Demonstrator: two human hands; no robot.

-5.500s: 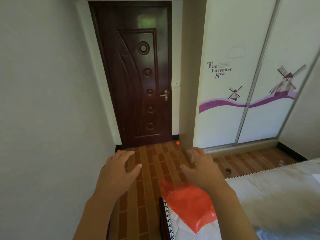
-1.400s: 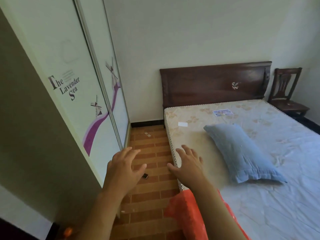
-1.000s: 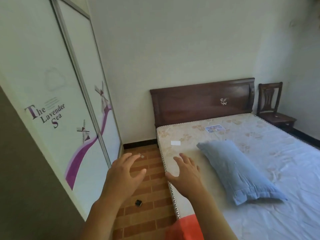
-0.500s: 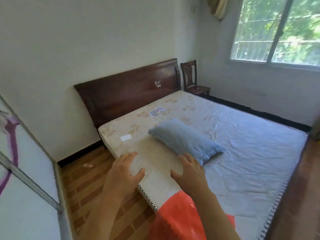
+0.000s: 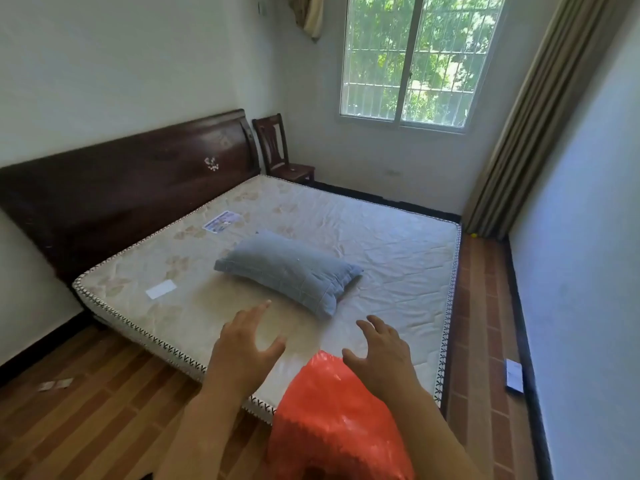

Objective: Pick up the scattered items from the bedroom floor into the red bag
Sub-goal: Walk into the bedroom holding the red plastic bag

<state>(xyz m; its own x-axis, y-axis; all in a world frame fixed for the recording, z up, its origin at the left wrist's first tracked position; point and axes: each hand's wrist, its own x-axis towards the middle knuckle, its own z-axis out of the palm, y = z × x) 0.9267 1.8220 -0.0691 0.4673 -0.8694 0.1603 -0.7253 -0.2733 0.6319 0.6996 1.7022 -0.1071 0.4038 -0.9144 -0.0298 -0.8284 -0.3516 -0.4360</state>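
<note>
One crinkled red bag [image 5: 332, 420]

Red bag [image 5: 332, 420]: translucent orange-red plastic. Pillow [image 5: 287, 268]: plain grey-blue. Mattress [image 5: 381, 244]: off-white with faint beige floral print; side edging white with a black cross-stitch pattern. Headboard [image 5: 114, 188]: dark brown wood with a small pale floral inlay. Floor [image 5: 86, 420]: brown brick-pattern tiles. Curtain [image 5: 533, 116]: striped olive-brown.
</note>
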